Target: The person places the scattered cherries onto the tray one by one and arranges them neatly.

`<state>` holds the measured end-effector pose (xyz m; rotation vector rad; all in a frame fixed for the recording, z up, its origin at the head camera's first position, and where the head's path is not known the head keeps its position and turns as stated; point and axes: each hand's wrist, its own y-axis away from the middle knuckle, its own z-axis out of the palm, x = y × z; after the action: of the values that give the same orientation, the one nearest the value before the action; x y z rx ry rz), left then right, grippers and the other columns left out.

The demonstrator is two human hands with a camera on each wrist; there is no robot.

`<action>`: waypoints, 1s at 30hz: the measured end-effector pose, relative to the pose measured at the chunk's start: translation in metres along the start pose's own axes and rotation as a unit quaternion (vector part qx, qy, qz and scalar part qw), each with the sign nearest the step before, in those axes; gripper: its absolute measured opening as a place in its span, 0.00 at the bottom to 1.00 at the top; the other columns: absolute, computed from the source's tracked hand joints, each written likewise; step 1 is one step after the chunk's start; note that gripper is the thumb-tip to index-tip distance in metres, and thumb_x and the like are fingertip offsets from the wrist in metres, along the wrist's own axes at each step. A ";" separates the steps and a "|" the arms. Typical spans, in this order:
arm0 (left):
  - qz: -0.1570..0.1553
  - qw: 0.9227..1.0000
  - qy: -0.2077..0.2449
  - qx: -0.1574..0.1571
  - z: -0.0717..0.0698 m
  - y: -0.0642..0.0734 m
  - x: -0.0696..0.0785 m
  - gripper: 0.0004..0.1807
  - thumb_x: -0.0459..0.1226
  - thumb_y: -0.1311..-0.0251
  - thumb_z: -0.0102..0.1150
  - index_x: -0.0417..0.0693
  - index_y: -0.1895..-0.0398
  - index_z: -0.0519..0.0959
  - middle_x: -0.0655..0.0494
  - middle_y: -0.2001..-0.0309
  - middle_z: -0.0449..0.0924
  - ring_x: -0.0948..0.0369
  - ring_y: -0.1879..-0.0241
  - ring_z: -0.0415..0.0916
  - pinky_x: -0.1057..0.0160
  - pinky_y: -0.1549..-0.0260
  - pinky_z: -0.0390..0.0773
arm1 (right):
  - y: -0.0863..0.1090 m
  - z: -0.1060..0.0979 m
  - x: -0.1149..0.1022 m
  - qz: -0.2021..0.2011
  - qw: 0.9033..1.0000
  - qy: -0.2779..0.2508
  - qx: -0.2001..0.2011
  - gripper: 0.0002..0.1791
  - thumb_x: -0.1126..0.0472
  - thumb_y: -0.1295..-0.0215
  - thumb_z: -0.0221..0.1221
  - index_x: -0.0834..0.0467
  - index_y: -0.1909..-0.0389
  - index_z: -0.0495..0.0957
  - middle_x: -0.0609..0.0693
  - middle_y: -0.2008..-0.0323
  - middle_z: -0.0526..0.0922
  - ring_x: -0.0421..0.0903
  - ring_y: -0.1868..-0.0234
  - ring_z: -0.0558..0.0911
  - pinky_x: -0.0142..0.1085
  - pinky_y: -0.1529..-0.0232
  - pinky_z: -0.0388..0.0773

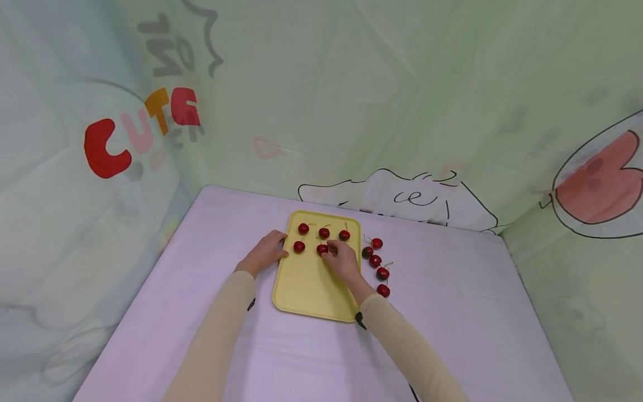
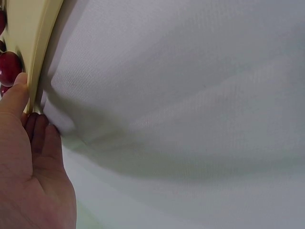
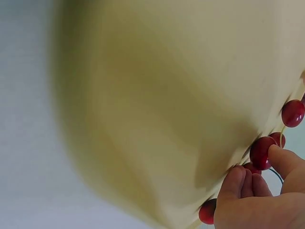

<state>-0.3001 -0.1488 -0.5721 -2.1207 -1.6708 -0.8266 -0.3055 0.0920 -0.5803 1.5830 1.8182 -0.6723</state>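
Note:
A yellow rectangular tray (image 1: 311,287) lies on the table, with a back row of three red cherries and a second row of two in its far half. My left hand (image 1: 265,252) grips the tray's left rim; in the left wrist view the thumb (image 2: 18,93) is at the rim and the fingers are on its outer side. Over the tray, my right hand (image 1: 344,261) pinches the second row's right cherry (image 1: 322,249) between thumb and fingers. The right wrist view shows this cherry (image 3: 261,153) close to the tray surface, with other cherries behind it.
Several more stemmed cherries (image 1: 375,261) lie in a loose line on the table just right of the tray. A pale lilac cloth (image 1: 452,312) covers the table. Printed fabric walls (image 1: 321,111) rise at its back and both sides.

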 end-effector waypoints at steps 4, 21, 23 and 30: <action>-0.002 1.000 0.004 0.001 -0.001 0.002 0.001 0.28 0.37 0.34 0.61 0.36 0.34 0.67 0.45 0.37 0.68 0.51 0.35 0.66 0.56 0.32 0.63 | 0.010 -0.009 -0.006 -0.001 1.000 -0.011 0.006 0.23 0.63 0.37 0.64 0.66 0.42 0.76 0.60 0.49 0.81 0.54 0.47 0.79 0.45 0.43 0.77; 0.001 1.000 -0.002 0.001 0.001 0.001 -0.001 0.28 0.38 0.34 0.61 0.37 0.34 0.67 0.46 0.37 0.68 0.52 0.35 0.66 0.57 0.32 0.64 | 0.048 -0.056 0.007 0.023 0.998 -0.021 0.049 0.33 0.55 0.32 0.61 0.63 0.31 0.65 0.61 0.33 0.68 0.57 0.34 0.71 0.45 0.35 0.71; -0.002 1.000 -0.001 0.001 0.001 0.001 -0.001 0.28 0.38 0.34 0.60 0.37 0.34 0.67 0.46 0.37 0.68 0.53 0.35 0.66 0.57 0.32 0.63 | 0.054 -0.061 0.011 0.024 0.998 -0.025 0.052 0.34 0.55 0.32 0.60 0.63 0.29 0.63 0.60 0.31 0.66 0.57 0.33 0.69 0.45 0.35 0.69; -0.002 1.000 -0.001 0.001 0.001 0.000 -0.003 0.28 0.38 0.34 0.60 0.37 0.34 0.67 0.46 0.36 0.68 0.52 0.35 0.65 0.56 0.32 0.63 | 0.074 -0.078 0.029 0.041 0.997 -0.017 0.069 0.36 0.53 0.30 0.59 0.59 0.26 0.59 0.57 0.29 0.64 0.57 0.32 0.67 0.47 0.35 0.69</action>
<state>-0.3007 -0.1508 -0.5749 -2.1179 -1.6767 -0.8253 -0.2445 0.1793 -0.5471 1.7147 1.7041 -0.7982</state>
